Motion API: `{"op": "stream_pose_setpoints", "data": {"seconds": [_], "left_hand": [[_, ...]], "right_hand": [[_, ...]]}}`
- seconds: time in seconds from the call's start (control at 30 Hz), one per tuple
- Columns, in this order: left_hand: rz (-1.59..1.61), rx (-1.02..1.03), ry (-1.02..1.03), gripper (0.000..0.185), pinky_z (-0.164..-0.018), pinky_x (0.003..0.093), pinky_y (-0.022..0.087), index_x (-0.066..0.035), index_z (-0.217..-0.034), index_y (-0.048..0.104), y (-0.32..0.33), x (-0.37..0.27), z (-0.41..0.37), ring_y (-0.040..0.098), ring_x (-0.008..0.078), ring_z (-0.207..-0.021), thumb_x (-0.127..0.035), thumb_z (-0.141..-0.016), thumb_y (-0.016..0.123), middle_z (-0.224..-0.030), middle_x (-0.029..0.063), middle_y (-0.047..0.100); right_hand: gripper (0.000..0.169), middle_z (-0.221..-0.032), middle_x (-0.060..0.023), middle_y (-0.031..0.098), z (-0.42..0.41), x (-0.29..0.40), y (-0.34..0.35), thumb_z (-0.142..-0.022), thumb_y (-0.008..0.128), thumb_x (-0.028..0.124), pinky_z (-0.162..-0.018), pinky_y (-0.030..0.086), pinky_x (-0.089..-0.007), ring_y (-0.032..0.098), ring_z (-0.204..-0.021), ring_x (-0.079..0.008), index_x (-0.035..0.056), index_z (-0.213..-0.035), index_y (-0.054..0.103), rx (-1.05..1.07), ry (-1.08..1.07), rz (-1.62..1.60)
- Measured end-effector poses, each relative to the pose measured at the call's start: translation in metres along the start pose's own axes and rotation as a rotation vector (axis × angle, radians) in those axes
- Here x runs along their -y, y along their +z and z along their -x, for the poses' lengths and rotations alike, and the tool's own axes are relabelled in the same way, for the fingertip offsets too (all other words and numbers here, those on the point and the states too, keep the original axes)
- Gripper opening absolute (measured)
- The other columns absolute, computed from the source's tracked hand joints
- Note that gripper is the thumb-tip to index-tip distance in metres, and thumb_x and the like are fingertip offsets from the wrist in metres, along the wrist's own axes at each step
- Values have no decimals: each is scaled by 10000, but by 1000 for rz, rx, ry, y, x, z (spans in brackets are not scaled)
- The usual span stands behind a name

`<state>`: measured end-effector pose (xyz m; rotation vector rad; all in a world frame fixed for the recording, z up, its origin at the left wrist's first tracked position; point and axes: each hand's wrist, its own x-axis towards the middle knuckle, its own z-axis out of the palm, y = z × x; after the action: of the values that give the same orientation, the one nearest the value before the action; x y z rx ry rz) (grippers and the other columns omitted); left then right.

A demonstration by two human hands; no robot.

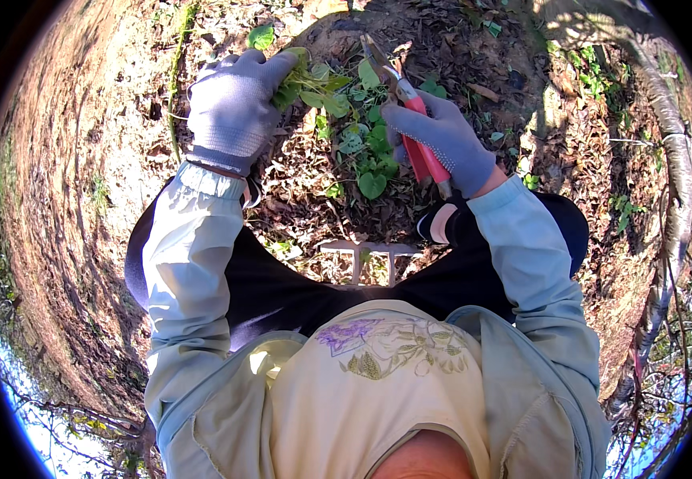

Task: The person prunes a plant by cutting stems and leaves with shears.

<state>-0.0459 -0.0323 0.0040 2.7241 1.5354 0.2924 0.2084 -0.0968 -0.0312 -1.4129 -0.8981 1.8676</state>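
My left hand [235, 108], in a grey knit glove, is closed on a bunch of green leafy stems [316, 87] that stick out to its right. In my right hand [442, 135], also gloved in grey, are pruning shears [421, 123] with red handles. Their metal blades point up and away from me, a little to the right of the leaves. Low green leafy plants [373, 155] grow between and below my two hands, among dry brown leaves. A single green leaf [261, 37] lies above my left hand.
Beneath me, between my legs, is part of a low stool [370, 246]. A pale tree trunk [675, 155] curves along the right side. A mossy green stem [175, 72] runs just left of my left hand. Fallen leaves cover much of the ground.
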Motion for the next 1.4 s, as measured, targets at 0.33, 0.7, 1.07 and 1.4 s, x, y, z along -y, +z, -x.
{"op": "stream_pose_setpoints", "data": {"seconds": [0.33, 0.7, 1.07, 1.4], "left_hand": [[-121, -49, -105, 317, -672, 377, 527, -192, -1085, 693, -6, 10, 2, 666, 287, -775, -197, -769, 725, -879, 85, 675], [-102, -72, -105, 316, -673, 382, 528, -191, -1067, 688, -4, 11, 2, 665, 287, -763, -219, -757, 739, -863, 89, 668], [-57, -95, -82, 243, -651, 395, 521, -195, -1005, 690, -2, 6, 1, 663, 282, -741, -258, -773, 723, -818, 80, 654], [-120, -82, -99, 292, -655, 367, 526, -185, -1038, 687, 0, 12, 2, 667, 270, -755, -210, -752, 743, -845, 79, 666]], "right_hand": [[577, -761, -92, 616, -8, -6, -26, -759, 727, 540, -649, 520, -340, 650, -695, -204, 17, -970, 602, -81, -67, 422], [612, -915, -150, 633, 6, -1, -13, -709, 729, 505, -752, 495, -418, 642, -838, -334, 58, -1106, 600, -27, -306, 1190], [517, -802, -117, 623, 4, 5, -1, -695, 765, 456, -682, 493, -405, 631, -749, -321, 77, -1015, 618, 71, -216, 1269], [589, -984, -136, 630, 7, -2, -8, -690, 745, 528, -764, 497, -438, 654, -889, -312, 76, -1042, 605, -40, -315, 1453]]}}
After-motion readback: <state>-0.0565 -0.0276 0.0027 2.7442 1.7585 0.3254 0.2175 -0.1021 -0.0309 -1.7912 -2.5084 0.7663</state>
